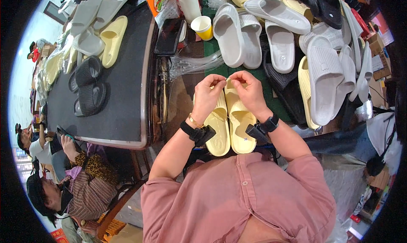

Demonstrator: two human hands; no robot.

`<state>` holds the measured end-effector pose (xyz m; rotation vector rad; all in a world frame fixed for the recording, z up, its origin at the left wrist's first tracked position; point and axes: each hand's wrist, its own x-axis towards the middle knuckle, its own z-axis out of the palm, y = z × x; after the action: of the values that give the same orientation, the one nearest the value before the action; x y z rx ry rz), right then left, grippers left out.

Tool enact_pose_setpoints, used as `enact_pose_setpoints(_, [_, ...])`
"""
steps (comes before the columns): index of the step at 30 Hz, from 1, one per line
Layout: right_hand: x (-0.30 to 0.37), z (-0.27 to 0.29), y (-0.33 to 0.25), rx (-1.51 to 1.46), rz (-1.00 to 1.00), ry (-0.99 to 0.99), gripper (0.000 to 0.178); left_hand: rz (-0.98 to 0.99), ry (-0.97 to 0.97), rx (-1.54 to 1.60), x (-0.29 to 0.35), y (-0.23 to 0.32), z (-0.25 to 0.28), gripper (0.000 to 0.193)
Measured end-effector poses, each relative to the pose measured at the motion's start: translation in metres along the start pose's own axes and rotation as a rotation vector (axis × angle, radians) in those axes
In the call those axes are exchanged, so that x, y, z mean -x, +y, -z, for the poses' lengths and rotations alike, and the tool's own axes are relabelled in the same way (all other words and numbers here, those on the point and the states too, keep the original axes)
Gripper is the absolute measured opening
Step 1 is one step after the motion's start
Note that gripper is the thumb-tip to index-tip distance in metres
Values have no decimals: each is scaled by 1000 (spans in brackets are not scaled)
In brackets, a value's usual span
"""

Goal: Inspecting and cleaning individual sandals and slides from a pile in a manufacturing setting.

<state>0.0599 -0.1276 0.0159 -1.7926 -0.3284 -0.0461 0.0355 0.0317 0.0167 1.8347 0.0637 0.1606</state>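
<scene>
A pair of pale yellow slippers (218,135) lies side by side in front of me, heels toward my body. My left hand (206,92) is over the left slipper's toe end, its thumb and fingers pinched together. Opposite it, my right hand (248,88) pinches in the same way over the right slipper's toe end. The fingertips nearly meet above the gap between the slippers. Whatever they hold is too small to make out. Just beyond my left hand lies a bundle of thin clear plastic strands (193,65).
Grey slippers (229,35) crowd the back and right, with black and yellow ones among them. A yellow-white cup (202,27), a white bottle (188,5) and a black phone (169,37) stand or lie at back left. A dark conveyor belt (121,94) carries slippers; a person (80,188) sits beside it.
</scene>
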Motion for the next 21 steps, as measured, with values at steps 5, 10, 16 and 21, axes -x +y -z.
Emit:
enact_pose_setpoints(5, [1, -1, 1, 18, 53, 9, 13, 32, -23, 61, -1, -4, -1, 13])
enact_pose_setpoints(10, [2, -1, -4, 56, 57, -5, 12, 40, -9, 46, 0, -6, 0, 12])
enact_pose_setpoints(16, [2, -2, -2, 55, 48, -12, 12, 55, 12, 71, 0, -7, -2, 11])
enact_pose_setpoints(21, [2, -2, -2, 75, 56, -10, 13, 50, 14, 66, 1, -7, -2, 10])
